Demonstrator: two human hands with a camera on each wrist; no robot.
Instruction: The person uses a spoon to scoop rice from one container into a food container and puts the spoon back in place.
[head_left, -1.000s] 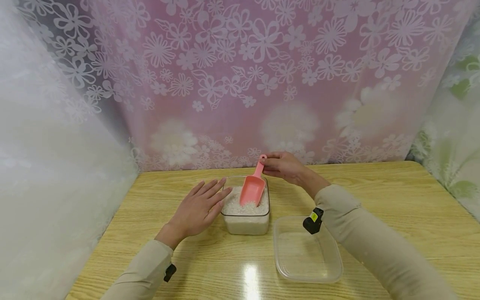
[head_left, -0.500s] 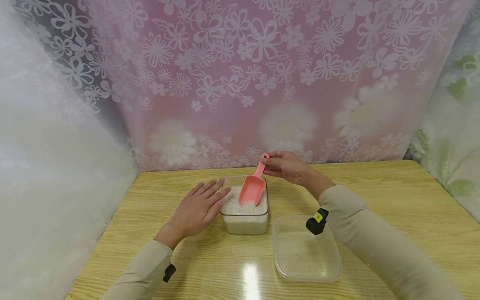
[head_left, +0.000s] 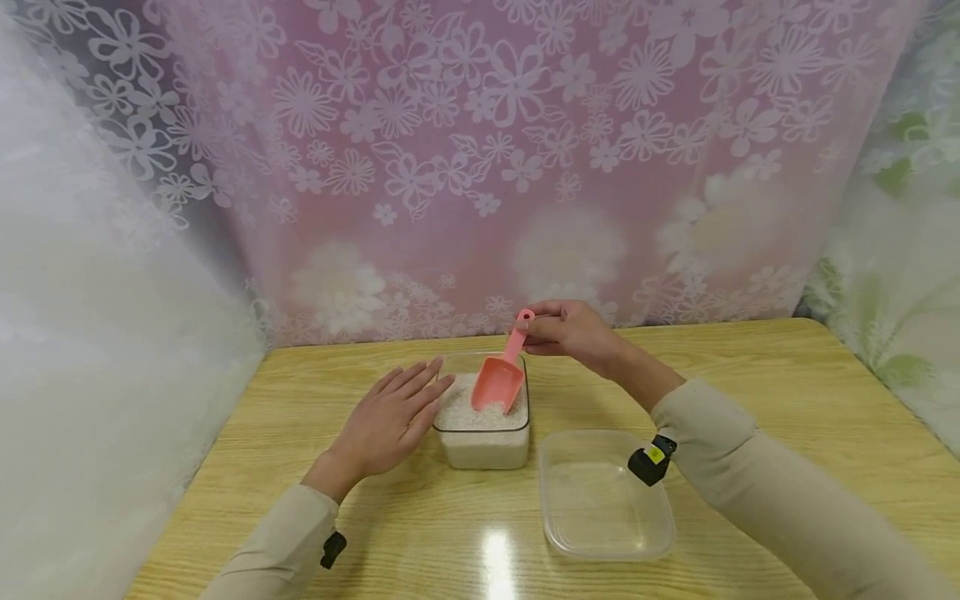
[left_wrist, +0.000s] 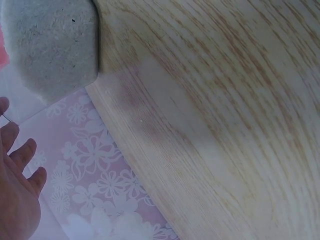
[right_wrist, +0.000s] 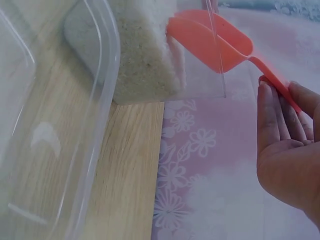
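Observation:
A pink scoop [head_left: 498,383] leans in a clear container [head_left: 482,450] that holds white rice [head_left: 457,410]. The scoop's mouth dips into the grains and its handle slants up over the back right. My right hand [head_left: 573,337] pinches that handle between thumb and fingers, as the right wrist view also shows with the scoop [right_wrist: 212,42]. On the container's left side, my left hand [head_left: 386,421] lies with straight, spread fingers, fingertips at the rim. The left wrist view catches only part of this hand [left_wrist: 20,185] and the rice-filled container [left_wrist: 55,47].
A second clear plastic container [head_left: 606,500], with no rice visible in it, stands to the right and nearer, below the right forearm. Both sit on a wood-grain table [head_left: 420,533]. A pink floral curtain [head_left: 450,183] hangs behind the table's back edge.
The scoop has tilted slightly, its mouth a little further into the rice, and the right wrist has swung outward to the right. The left hand keeps its place at the container.

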